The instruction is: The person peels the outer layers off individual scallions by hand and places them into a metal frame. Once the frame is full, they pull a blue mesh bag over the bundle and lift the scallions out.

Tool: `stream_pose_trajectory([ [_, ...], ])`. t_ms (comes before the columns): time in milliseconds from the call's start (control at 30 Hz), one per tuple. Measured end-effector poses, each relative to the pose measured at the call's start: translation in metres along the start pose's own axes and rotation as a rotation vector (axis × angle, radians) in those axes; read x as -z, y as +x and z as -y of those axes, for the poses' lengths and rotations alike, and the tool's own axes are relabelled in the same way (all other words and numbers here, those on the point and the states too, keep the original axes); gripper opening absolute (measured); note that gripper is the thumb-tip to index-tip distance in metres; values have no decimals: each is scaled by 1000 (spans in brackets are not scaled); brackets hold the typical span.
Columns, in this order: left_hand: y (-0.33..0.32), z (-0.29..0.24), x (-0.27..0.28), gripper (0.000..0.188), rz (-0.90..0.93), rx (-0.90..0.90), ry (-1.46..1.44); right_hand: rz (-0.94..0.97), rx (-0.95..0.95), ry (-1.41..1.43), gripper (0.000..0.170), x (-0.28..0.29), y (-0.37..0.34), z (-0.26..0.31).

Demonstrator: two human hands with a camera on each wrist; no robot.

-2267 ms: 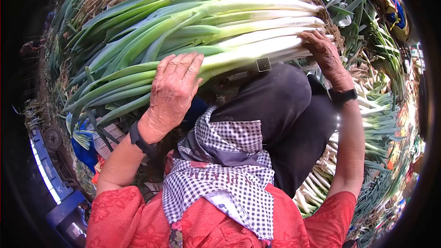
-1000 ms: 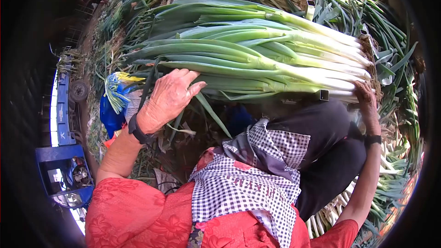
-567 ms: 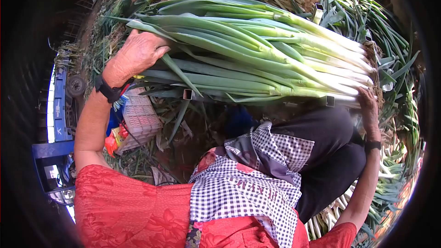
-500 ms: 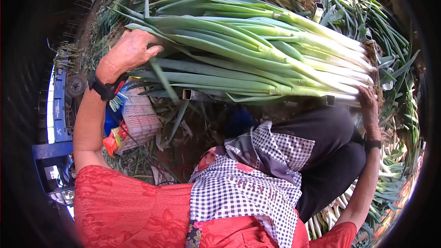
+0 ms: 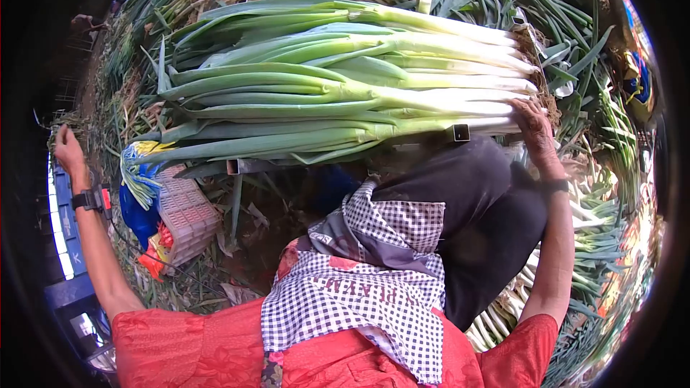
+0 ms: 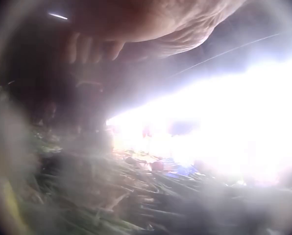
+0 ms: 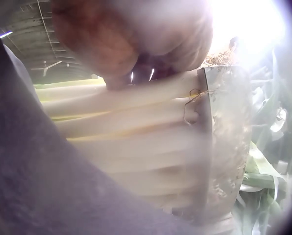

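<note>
A thick layer of big green onions [image 5: 345, 90] lies across a rack in front of me, green leaves to the left and white stalks to the right. My right hand [image 5: 533, 129] rests on the nearest white stalks, close to their root ends. In the right wrist view, the fingertips press on the white stalks [image 7: 136, 107] beside an upright metal plate [image 7: 229, 137]. Well left of the leaf tips, my left hand [image 5: 68, 151] is held out, away from the onions. Its fingers [image 6: 114, 49] hang loosely curled in the left wrist view, with nothing in them.
Square metal tubes [image 5: 461, 132] jut from under the onions, above my knees. To the left stand a pale plastic crate [image 5: 188, 212] and a blue bag [image 5: 136, 205] with a bundle of blue and yellow strands [image 5: 144, 162] on top. More onions [image 5: 600, 226] are heaped at right.
My left hand has let go of the leaf ends and swung out to the left. The leaves now lie straighter. My right hand stays on the white stalks; the head view has shifted.
</note>
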State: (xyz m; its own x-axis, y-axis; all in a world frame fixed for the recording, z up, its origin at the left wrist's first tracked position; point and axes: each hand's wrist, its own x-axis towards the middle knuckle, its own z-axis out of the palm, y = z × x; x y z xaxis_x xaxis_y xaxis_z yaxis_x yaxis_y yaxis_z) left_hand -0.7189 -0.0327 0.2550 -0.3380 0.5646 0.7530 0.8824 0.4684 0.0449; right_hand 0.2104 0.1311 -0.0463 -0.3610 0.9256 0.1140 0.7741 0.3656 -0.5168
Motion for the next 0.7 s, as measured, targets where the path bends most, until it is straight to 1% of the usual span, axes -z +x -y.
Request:
stream_pose_trajectory([
  [33,3,-76,16,31,-79,-56,-169,4,-22,7,26,2,0,2],
  [67,-12,-176,35,30,-88,-186,-122,7,-44,16,26,2,0,5],
  [100,-30,-252,39,30,-50,-356,-300,-5,-36,9,26,2,1,8],
  [133,-55,-319,39,32,67,-450,-513,-12,-45,13,26,4,0,11],
  [200,-112,-429,51,36,362,-706,-529,-12,-5,7,27,4,-1,4],
  [233,-140,-461,44,41,519,-805,-607,-20,-33,103,27,5,-4,5],
  [267,-160,-485,38,50,619,-982,-523,-37,-22,52,27,5,-5,5],
  [333,-193,-515,13,55,753,-1229,-505,-91,-1,24,27,3,-7,5],
  [367,-202,-518,1,55,758,-1236,-514,-68,-29,52,27,4,-7,5],
  [400,-209,-522,-11,59,827,-1270,-471,-64,-33,14,27,2,-7,0],
  [433,-220,-525,-21,63,897,-1302,-429,-77,-9,1,28,1,-8,-1],
  [467,-235,-520,-28,63,905,-1311,-446,-90,14,-13,28,0,-9,-1],
  [533,-261,-503,-29,73,969,-1198,-577,-96,30,-54,27,1,-9,2],
  [567,-258,-505,-31,73,976,-1221,-593,-114,40,-43,26,2,-9,2],
  [633,-249,-509,-31,83,956,-1320,-464,-130,54,-48,26,2,-10,4],
  [700,-248,-519,-32,86,974,-1341,-469,-143,59,-76,27,0,-9,1],
])
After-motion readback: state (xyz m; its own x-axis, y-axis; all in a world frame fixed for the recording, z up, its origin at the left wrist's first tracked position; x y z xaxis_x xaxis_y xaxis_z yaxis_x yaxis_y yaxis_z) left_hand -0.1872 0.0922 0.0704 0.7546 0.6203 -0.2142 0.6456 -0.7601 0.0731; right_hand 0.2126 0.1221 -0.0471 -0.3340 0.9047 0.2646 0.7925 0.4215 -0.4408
